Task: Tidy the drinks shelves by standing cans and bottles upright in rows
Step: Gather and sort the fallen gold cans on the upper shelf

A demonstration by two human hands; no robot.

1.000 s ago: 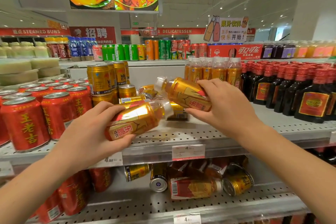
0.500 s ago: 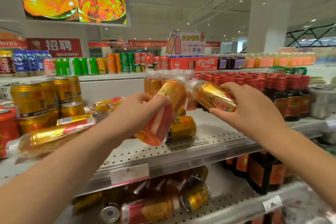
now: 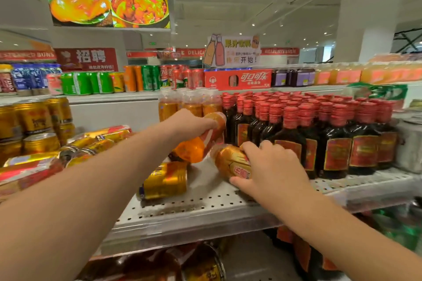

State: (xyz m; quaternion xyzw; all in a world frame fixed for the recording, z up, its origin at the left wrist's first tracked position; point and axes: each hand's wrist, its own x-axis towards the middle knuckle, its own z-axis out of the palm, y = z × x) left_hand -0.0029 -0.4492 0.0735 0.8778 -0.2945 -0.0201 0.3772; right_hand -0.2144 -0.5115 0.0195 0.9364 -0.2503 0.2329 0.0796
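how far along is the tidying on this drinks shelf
Done: gold bottles stand in a row at the back, beside the upright dark bottles.
In hand: the left hand holds one tilted gold bottle, and the right hand grips a second gold bottle near the shelf.
Left: a gold can on its side, the toppled pile at left, and more lying on the lower shelf.

Lower-shelf cans (image 3: 205, 267) blurred — cut off below.

Left hand (image 3: 189, 124) gripping a tilted orange bottle (image 3: 201, 141), right hand (image 3: 271, 171) gripping a gold bottle (image 3: 228, 162) over the perforated shelf (image 3: 205, 203), gold can (image 3: 165, 181) lying toppled
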